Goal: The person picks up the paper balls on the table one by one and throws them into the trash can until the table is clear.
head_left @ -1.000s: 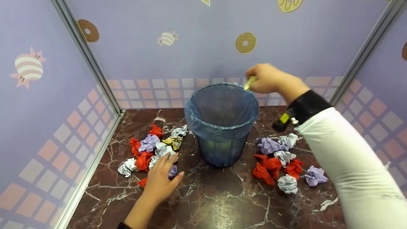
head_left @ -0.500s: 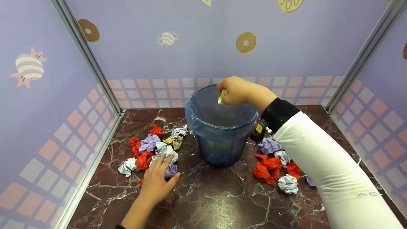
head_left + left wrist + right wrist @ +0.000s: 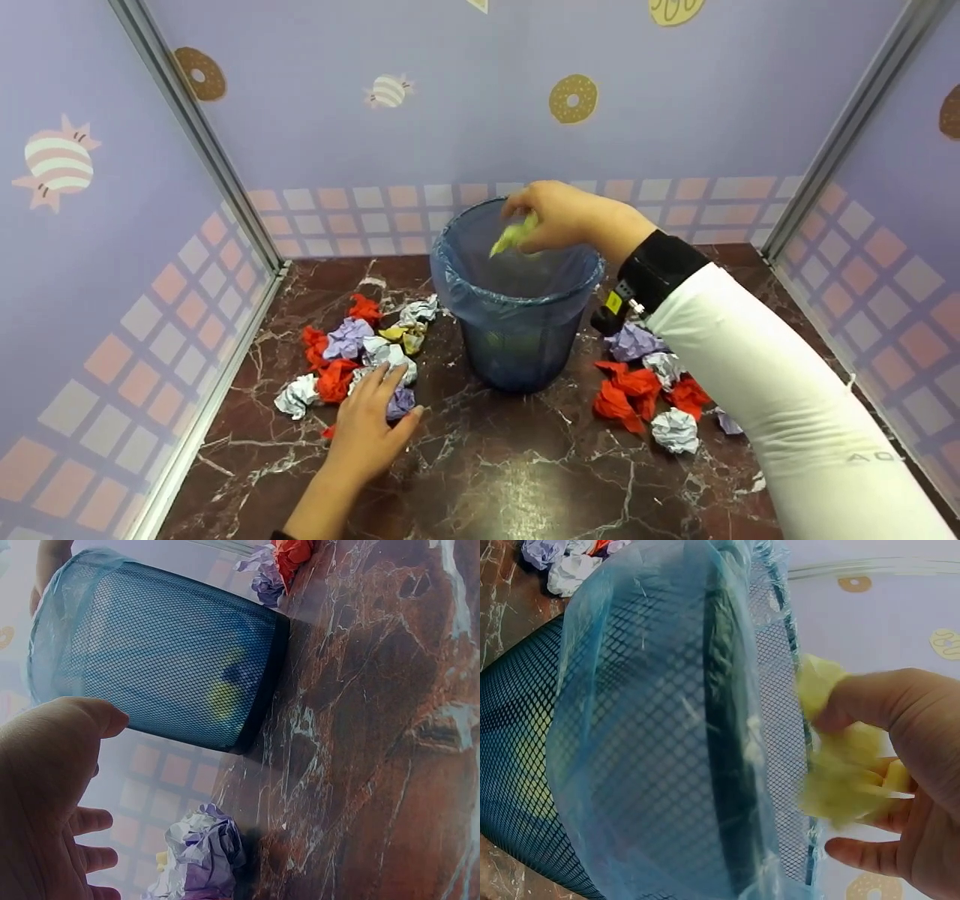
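Note:
Over the mouth of a blue-lined mesh wastebasket [image 3: 525, 300], my right hand [image 3: 559, 214] has its fingers spread and loosened. A crumpled yellow paper ball [image 3: 514, 236] is at its fingers and thumb, blurred in the right wrist view, where the thumb overlaps the paper [image 3: 844, 780]. My left hand [image 3: 371, 427] is low at the left pile, fingers apart and holding nothing. Right by its fingertips lie a purple paper ball [image 3: 401, 403] and a white one [image 3: 391, 356]. Yellow paper [image 3: 223, 699] shows through the basket's mesh in the left wrist view.
The left pile also has red balls [image 3: 335, 380], a purple one [image 3: 349, 337] and a yellow one [image 3: 411, 339]. Right of the basket lie red [image 3: 637, 386], white [image 3: 675, 431] and purple [image 3: 632, 342] balls. Patterned walls [image 3: 480, 142] enclose the marble table [image 3: 517, 465].
My right hand has moved left from the basket's right rim to over its mouth. Its fingers have loosened, and the yellow paper ball shows more below them. My left hand has barely moved.

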`<state>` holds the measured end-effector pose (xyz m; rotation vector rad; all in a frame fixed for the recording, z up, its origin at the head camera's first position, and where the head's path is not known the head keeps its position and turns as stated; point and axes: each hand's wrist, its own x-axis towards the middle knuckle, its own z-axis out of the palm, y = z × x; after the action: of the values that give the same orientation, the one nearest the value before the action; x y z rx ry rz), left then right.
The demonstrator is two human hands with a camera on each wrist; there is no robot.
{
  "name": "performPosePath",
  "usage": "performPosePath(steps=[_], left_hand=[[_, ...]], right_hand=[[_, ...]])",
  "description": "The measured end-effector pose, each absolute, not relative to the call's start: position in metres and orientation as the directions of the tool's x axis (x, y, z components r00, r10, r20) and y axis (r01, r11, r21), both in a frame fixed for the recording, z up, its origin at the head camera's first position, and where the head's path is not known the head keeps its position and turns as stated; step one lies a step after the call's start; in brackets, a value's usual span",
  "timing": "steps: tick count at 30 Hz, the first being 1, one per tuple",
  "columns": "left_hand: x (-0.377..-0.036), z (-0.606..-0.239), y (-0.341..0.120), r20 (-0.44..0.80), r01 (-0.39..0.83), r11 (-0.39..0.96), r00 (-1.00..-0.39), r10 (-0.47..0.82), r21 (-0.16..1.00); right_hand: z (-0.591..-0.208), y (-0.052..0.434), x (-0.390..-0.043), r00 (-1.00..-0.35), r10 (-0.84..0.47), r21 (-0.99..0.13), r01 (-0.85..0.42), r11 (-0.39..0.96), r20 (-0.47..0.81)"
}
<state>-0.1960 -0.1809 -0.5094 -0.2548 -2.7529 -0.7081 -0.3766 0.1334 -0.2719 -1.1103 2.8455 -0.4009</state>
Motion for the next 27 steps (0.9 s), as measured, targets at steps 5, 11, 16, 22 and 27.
performPosePath(steps=[5, 11, 16, 22, 27], left_hand=[[-0.196, -0.509, -0.18, 0.344, 0.258, 0.863, -0.933, 0.106, 0.433], [-0.196, -0.506, -0.178, 0.349, 0.266, 0.866, -0.93, 0.115, 0.423], [-0.194, -0.503, -0.173, 0.361, 0.284, 0.86, -0.924, 0.127, 0.423], [-0.196, -0.496, -0.16, 0.375, 0.323, 0.86, -0.911, 0.171, 0.395], [-0.198, -0.49, -0.146, 0.38, 0.362, 0.857, -0.899, 0.216, 0.368]], right_hand=[[-0.269, 0.138, -0.375, -0.738, -0.675, -0.254, -0.651, 0.715, -0.008], [-0.268, 0.145, -0.375, -0.752, -0.659, -0.247, -0.633, 0.733, -0.029], [-0.268, 0.156, -0.375, -0.768, -0.64, -0.244, -0.614, 0.75, -0.034], [-0.269, 0.185, -0.377, -0.788, -0.615, -0.233, -0.594, 0.77, -0.024], [-0.27, 0.221, -0.377, -0.826, -0.564, -0.199, -0.553, 0.809, 0.001]])
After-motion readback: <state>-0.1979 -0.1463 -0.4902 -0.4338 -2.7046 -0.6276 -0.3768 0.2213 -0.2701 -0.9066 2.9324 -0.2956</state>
